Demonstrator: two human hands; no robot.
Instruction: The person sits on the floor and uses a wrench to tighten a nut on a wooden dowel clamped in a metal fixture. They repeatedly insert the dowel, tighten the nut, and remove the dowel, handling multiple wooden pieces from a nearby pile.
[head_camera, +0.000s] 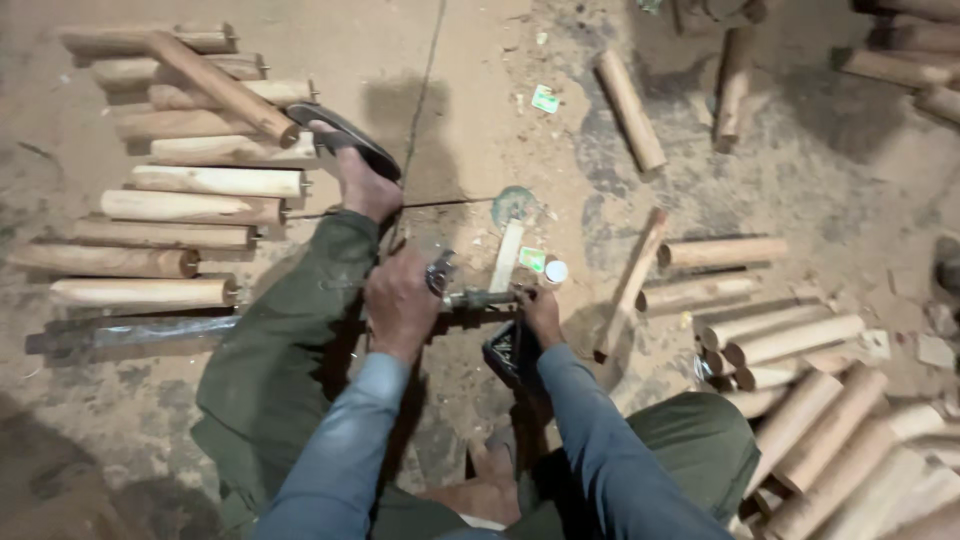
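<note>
L hand (400, 300) is closed round the grey metal tool (470, 297), up by its head; R hand (541, 312) grips the other end of the same tool, fingers wrapped, just above a small dark box (507, 352). The tool lies across, low over the dirt floor (470, 120), btwn the person's knees, w/ a pale wooden stick (507, 255) and a round greenish disc (514, 205) just beyond it. A sandalled foot (352, 160) stretches fwd toward the stacked wooden pegs (180, 180) on the left; another heap of pegs (830, 430) sits right, close to the R knee.

Risks, as I judge them: both hands sit tight on a short tool, so a slip could pinch fingers at the head. The white-capped little bottle (553, 271) stands just beside the R hand, an elbow swing could tip it. Loose round pegs near the knee may roll under the leg. The long dark bar (130, 333) on the floor lies near the L thigh, a snag if the leg shifts. Can't tell what the tool's jaw end bites on; it's blurred.
</note>
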